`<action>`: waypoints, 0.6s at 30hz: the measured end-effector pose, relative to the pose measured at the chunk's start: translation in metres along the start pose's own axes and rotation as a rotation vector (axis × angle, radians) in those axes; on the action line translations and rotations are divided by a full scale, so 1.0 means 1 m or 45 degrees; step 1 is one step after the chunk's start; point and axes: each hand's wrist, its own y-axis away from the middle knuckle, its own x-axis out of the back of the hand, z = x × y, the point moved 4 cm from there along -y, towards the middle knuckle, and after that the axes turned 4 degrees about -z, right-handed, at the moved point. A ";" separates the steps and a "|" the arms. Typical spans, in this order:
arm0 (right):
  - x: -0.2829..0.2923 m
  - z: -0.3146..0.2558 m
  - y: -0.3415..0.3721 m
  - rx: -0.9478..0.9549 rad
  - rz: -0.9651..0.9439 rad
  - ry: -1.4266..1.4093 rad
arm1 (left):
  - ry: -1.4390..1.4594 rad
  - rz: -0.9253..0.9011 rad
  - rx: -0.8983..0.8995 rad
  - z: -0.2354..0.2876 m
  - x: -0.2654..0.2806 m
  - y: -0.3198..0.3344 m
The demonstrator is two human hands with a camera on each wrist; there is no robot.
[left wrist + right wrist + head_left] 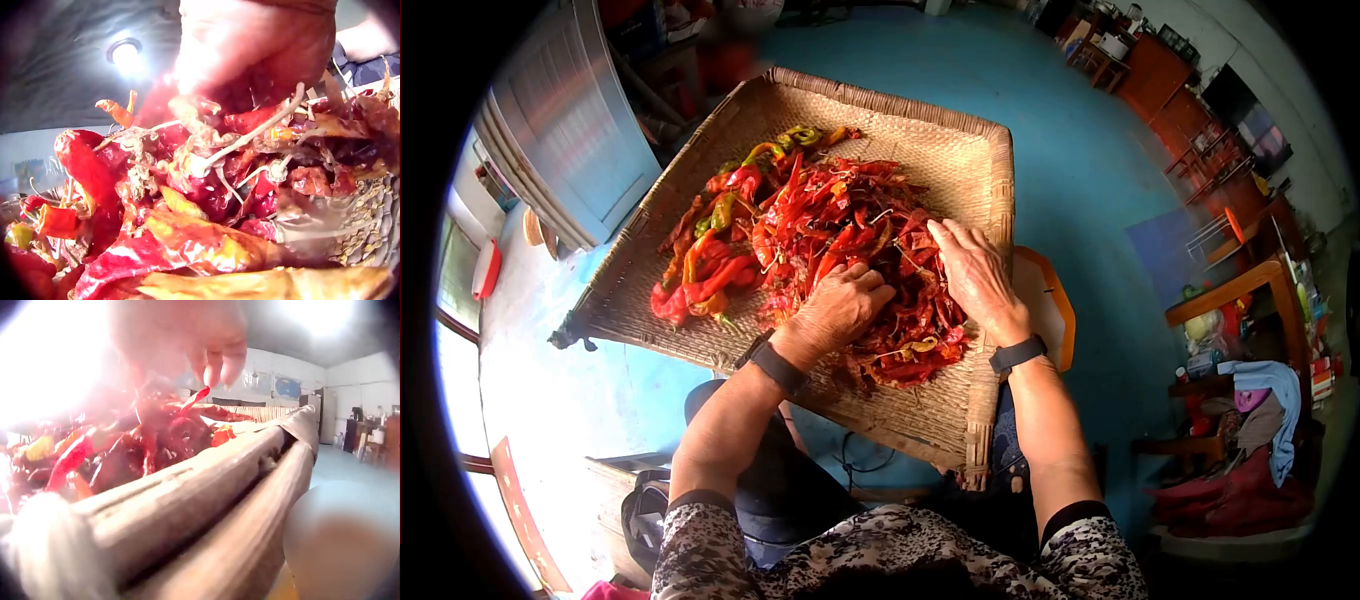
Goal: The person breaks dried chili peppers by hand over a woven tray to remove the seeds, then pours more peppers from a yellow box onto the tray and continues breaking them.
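Note:
A heap of wrinkled dried red chili peppers (840,210) lies in a large woven bamboo tray (945,145). On its left are plumper, shinier peppers (718,275), some of them green or yellow. My left hand (842,305) curls its fingers into the near side of the heap and grips dried peppers; its fingertips are hidden. In the left wrist view, stems and torn peppers (200,237) lie just below that hand. Along the heap's right edge, my right hand (978,275) rests with fingers extended, inside the tray's rim (206,500).
The tray sits over the person's lap, with an orange-edged stool (1045,310) beneath its right side. To the right, a wooden chair (1280,300) holds clothes. A pale door (575,120) stands at the left. Blue floor (1060,160) stretches beyond the tray.

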 end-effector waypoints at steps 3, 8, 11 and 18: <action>0.003 0.001 0.001 -0.159 -0.218 -0.105 | -0.029 0.010 -0.017 0.003 0.002 0.002; -0.021 0.010 0.022 -0.225 -0.433 -0.057 | -0.012 -0.025 0.003 0.004 0.002 -0.003; 0.000 0.002 0.022 -0.238 -0.398 -0.123 | -0.065 -0.037 0.020 0.004 0.003 -0.006; 0.039 0.018 0.011 -0.331 0.069 -0.476 | -0.084 -0.094 0.037 0.012 -0.002 -0.010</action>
